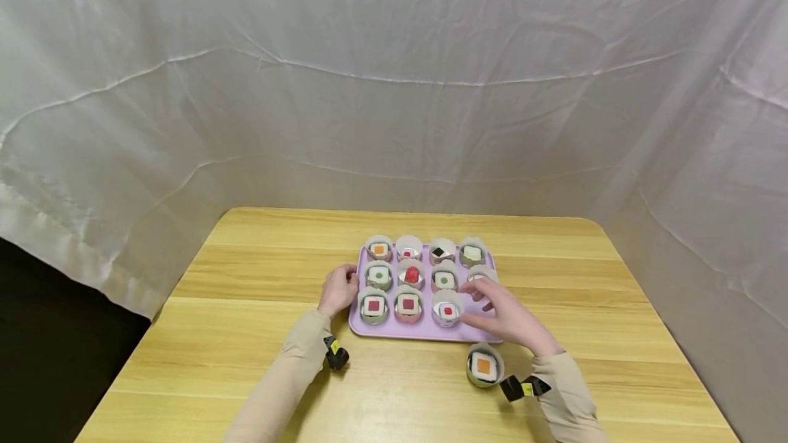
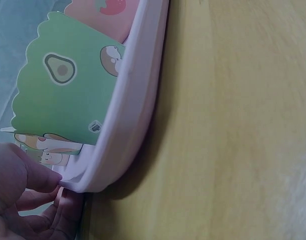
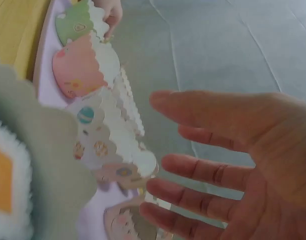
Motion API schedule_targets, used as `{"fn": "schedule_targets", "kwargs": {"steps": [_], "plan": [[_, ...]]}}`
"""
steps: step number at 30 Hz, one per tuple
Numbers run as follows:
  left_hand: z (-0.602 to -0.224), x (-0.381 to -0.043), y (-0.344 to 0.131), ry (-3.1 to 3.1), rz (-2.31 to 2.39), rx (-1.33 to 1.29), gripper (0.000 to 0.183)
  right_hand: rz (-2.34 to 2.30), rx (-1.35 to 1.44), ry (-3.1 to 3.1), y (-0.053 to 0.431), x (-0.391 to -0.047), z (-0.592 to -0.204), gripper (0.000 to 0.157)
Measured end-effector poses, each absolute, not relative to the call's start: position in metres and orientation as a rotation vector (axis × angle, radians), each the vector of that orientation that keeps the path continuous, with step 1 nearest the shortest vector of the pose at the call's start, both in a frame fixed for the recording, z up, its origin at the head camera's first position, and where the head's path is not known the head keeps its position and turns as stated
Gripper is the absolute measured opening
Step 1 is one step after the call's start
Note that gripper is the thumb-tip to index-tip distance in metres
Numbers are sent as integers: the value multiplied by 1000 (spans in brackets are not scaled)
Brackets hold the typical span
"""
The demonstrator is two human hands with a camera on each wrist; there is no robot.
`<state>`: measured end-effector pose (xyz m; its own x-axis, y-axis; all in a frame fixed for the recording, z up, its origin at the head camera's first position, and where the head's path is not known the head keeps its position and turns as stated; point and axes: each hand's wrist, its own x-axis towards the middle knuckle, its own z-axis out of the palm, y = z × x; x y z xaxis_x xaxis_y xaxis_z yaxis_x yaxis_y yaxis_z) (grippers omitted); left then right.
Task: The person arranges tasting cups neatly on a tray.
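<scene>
In the head view, a lilac tray [image 1: 425, 333] carries rows of scalloped paper cups, each with a sushi-like piece inside. My left hand [image 1: 340, 290] grips the tray's left edge; in the left wrist view, the thumb presses on the rim and fingers lie beneath it, beside a green cup [image 2: 78, 90]. Over the tray's right end is my right hand [image 1: 501, 313], fingers spread and holding nothing. Nearest to it stands a white cup with a red-centred piece [image 1: 447, 310]. A cup with an orange-centred piece [image 1: 483, 366] stands on the table just before the tray.
Beneath everything lies a wood-grain table [image 1: 258, 333]. Pale fabric [image 1: 394, 122] hangs behind and at the sides. Each wrist wears a small black camera, the left one [image 1: 336, 355] close to the tabletop. A pink cup [image 3: 75, 67] shows in the right wrist view.
</scene>
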<state>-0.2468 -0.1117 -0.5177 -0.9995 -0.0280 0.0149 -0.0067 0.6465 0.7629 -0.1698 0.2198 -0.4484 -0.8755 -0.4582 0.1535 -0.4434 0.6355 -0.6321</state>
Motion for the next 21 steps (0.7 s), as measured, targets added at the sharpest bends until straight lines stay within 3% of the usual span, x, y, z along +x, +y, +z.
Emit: {"fn": "schedule_targets", "kwargs": {"steps": [14, 21], "plan": [[-518, -247, -112, -2819, -1305, 17, 31, -1420, -652, 2654, 261, -150, -472, 37], [-518, -247, -112, -2820, -1287, 6, 31, -1616, -574, 2427, 277, -134, -486, 48]]}}
